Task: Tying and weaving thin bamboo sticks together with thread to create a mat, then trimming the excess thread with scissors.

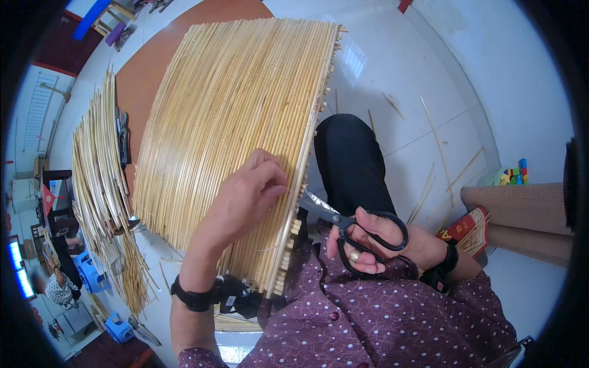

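A mat of pale reed stalks point(233, 110), bound side by side, slopes across my lap and the brown table. On it, near its right edge, rests my left hand point(248, 193). Its fingers are bent and pinched together; whatever lies between the tips is hidden. My right hand point(380, 228) has its fingers through the black handles of a pair of scissors point(337, 219). The partly spread blades point up and left, close to the mat's edge by my left hand. Cut stalk ends stick out along that edge, and a thin loose strand lies near its lower end.
The brown table point(140, 76) carries a bundle of loose reeds point(101, 153) at the left, beside dark-handled pliers point(124, 138). Reed offcuts point(438, 147) are scattered over the tiled floor. Rolled brown mats point(518, 208) lie at the right wall. Another person point(60, 288) is far left near blue stools point(92, 273).
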A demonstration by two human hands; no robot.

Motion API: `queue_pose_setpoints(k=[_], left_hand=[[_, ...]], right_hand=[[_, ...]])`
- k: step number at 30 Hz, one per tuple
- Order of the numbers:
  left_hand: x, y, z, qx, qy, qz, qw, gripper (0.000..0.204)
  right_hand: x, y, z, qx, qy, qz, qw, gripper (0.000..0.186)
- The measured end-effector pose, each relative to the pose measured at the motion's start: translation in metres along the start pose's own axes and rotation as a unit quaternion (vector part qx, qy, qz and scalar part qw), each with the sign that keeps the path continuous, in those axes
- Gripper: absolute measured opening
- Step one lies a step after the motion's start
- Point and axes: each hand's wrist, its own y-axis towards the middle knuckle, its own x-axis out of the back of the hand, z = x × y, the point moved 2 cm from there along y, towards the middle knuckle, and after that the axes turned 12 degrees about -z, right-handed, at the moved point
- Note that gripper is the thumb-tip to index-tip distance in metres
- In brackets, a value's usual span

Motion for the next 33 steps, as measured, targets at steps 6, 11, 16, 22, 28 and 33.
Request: queue_pose_setpoints(k=[6,11,16,22,28,33], left_hand=[[-0.001,-0.005,-0.003,0.091,0.009,0.009,0.996,0.012],[-0.010,-0.016,0.007,0.143,-0.197,-0.052,0.968,0.019],[-0.011,-0.018,0.001,0.163,-0.264,-0.054,0.949,0.023],[-0.003,-0.023,-0.001,0.193,-0.361,-0.063,0.910,0.026],[0.028,-0.048,-0.049,0.041,-0.265,0.113,0.957,0.009],[0.033,-0.079,-0.018,0.170,-0.089,0.008,0.981,0.016]], right_hand=[[0.001,0.013,-0.002,-0.027,0.030,0.025,0.999,0.086],[0.000,0.019,-0.001,-0.034,0.072,0.028,0.996,0.084],[0.000,0.020,0.001,-0.006,0.024,-0.009,1.000,0.081],[0.002,0.013,-0.001,0.047,-0.026,-0.025,0.998,0.084],[-0.002,-0.005,0.014,0.157,-0.018,-0.132,0.979,0.105],[-0.005,-0.002,0.002,0.101,-0.076,-0.054,0.990,0.098]])
